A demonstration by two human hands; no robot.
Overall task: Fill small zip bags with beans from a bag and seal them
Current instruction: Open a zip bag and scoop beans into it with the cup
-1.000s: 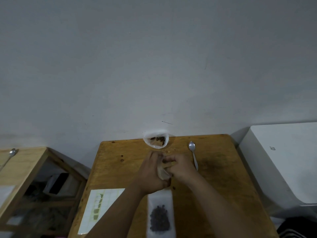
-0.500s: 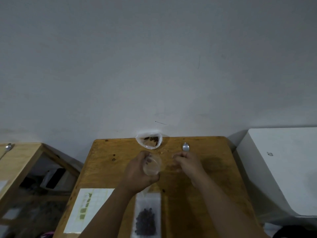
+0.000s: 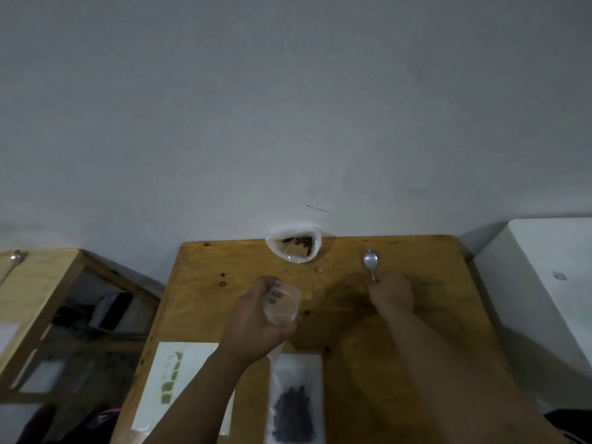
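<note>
My left hand holds a small clear zip bag with its mouth spread open, above the middle of the wooden table. My right hand is closed around the handle of a metal spoon that lies on the table, its bowl pointing to the wall. An open plastic bag of dark beans stands at the table's far edge against the wall. A filled zip bag with dark beans lies flat at the near edge.
A white sheet with green marks lies at the table's near left. A white box-shaped unit stands to the right. To the left is a lower wooden shelf unit with another spoon on top.
Both hands were together on the small zip bag a second ago. The right hand has moved right and closed on the spoon's handle; the left hand keeps the bag, now held open.
</note>
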